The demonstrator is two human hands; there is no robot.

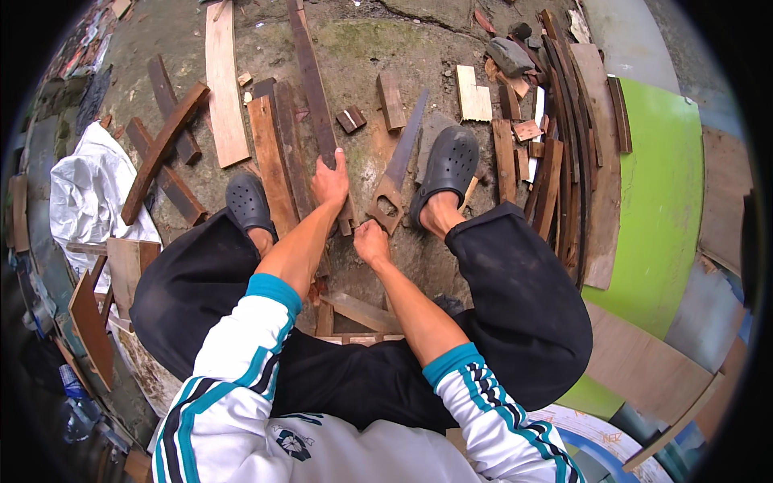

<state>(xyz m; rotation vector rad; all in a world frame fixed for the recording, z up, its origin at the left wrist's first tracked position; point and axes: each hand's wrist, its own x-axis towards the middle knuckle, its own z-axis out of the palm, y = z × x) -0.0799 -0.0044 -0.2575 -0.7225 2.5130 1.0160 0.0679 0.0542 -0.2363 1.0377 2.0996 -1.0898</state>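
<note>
A long dark wooden strip (310,76) runs from the far edge down between my feet. My left hand (330,183) is closed round it near its close end, which has a small notch. Just right of that end, my right hand (372,241) is closed, fingertips pinched together; what they hold, if anything, is too small to make out. A handsaw (407,141) with a wooden handle lies on the ground right beyond my right hand, its blade pointing away. Left of the strip lie a brown board (272,161) and a darker one (291,149).
Short wood blocks (390,101) lie ahead, with a pale notched piece (473,95). Dark strips (573,153) are stacked at right beside a green panel (656,201). Crossed dark pieces (165,153) and a white sack (97,189) lie at left. My clogs (451,161) flank the work.
</note>
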